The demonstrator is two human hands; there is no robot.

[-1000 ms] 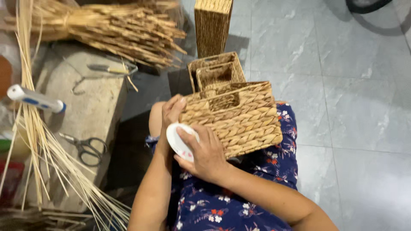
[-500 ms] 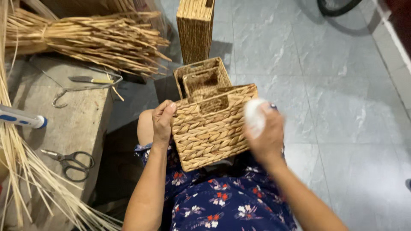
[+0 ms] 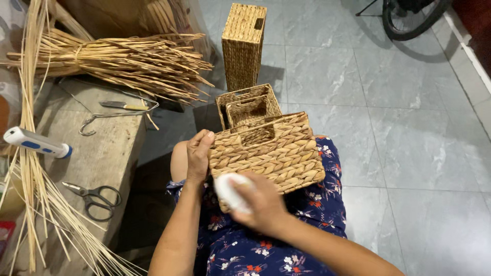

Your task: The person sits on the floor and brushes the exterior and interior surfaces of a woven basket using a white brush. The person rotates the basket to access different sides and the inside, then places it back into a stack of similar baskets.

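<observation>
- Our left hand (image 3: 198,156) grips the woven basket (image 3: 268,156) by its end, steadying it on our lap.
- Our right hand (image 3: 261,204) clasps a white pad (image 3: 229,191) against its side.

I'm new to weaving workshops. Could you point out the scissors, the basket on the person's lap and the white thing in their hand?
scissors (image 3: 94,196): head view, on the black handles.
woven basket (image 3: 276,153): head view, on its braided side.
white object (image 3: 228,191): head view, on the part showing in the right hand (image 3: 261,204).

Grey marbled floor tiles (image 3: 409,128), low stone bench (image 3: 102,153), even light
</observation>
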